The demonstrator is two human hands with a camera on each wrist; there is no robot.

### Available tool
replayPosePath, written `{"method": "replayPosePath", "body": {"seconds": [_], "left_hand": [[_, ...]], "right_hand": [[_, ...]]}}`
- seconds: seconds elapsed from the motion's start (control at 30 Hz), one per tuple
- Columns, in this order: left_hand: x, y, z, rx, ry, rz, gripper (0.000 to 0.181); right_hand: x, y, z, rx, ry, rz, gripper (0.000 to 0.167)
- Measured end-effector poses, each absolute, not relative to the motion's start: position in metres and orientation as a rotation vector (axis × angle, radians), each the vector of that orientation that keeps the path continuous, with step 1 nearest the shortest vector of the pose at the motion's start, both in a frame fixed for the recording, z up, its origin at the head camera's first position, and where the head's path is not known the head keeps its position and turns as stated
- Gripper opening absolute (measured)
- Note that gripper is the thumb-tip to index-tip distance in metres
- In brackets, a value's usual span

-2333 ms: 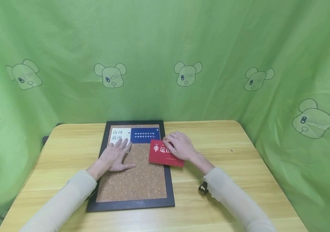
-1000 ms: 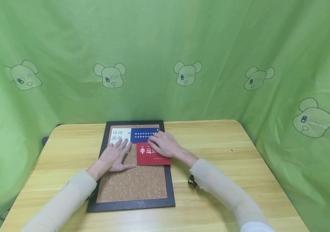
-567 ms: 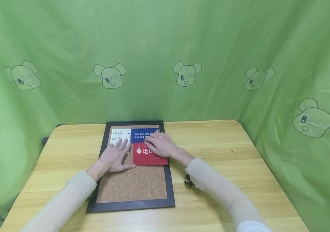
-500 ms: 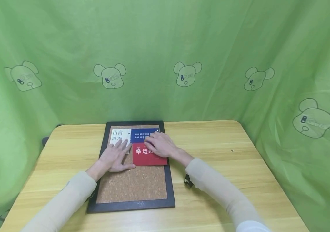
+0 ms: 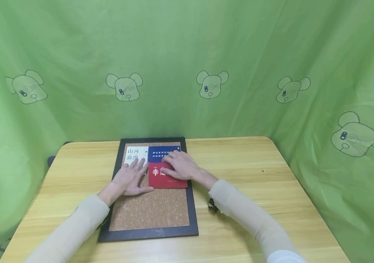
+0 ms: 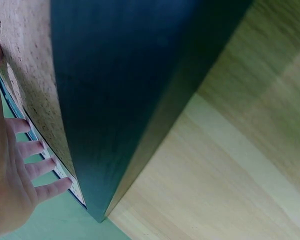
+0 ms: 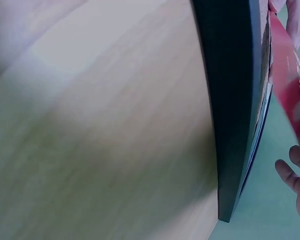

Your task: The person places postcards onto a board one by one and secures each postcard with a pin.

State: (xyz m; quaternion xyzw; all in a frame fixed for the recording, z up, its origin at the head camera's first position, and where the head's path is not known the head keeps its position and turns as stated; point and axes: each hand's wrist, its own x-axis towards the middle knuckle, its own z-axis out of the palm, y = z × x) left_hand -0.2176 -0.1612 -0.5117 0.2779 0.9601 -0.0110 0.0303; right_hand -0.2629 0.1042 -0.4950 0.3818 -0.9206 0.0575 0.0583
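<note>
A black-framed corkboard (image 5: 150, 212) lies on the table. My left hand (image 5: 129, 179) rests with spread fingers on the lower part of a white card (image 5: 134, 150) at its upper left; the same hand (image 6: 10, 175) appears straight-fingered in the left wrist view. Beside the white card lies a blue card (image 5: 157, 154), partly covered by my right hand (image 5: 183, 165). That hand holds a red card (image 5: 160, 181) with white characters near its top edge, thumb across its face. In the right wrist view the red card (image 7: 287, 70) slants away from the board; its fingertip contact is partly out of frame.
Wooden table (image 5: 246, 160) surrounds the board. A small spot (image 5: 263, 171) marks the table at the right. A green curtain (image 5: 173, 44) with bear outlines encloses the back and sides. A dark wrist device (image 5: 212, 205) sits under the right sleeve.
The red card has moved left with my right hand, from over the frame's right edge to just below the blue card. My thumb now reaches farther over its characters. The left hand has stayed.
</note>
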Motion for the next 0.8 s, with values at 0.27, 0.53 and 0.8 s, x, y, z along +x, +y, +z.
{"method": "replayPosePath", "body": {"seconds": [0.27, 0.53, 0.8], "left_hand": [[-0.2162, -0.1610, -0.5115, 0.852, 2.950, -0.025, 0.108], [-0.2162, -0.1616, -0.5115, 0.842, 2.940, -0.009, 0.108], [-0.2157, -0.1625, -0.5107, 0.856, 2.943, 0.019, 0.107]], "right_hand": [[-0.2616, 0.1090, -0.5001, 1.180, -2.755, 0.095, 0.066], [-0.2609, 0.1121, -0.5036, 1.204, -2.734, 0.079, 0.076], [-0.2621, 0.1140, -0.5056, 1.214, -2.749, 0.056, 0.076]]}}
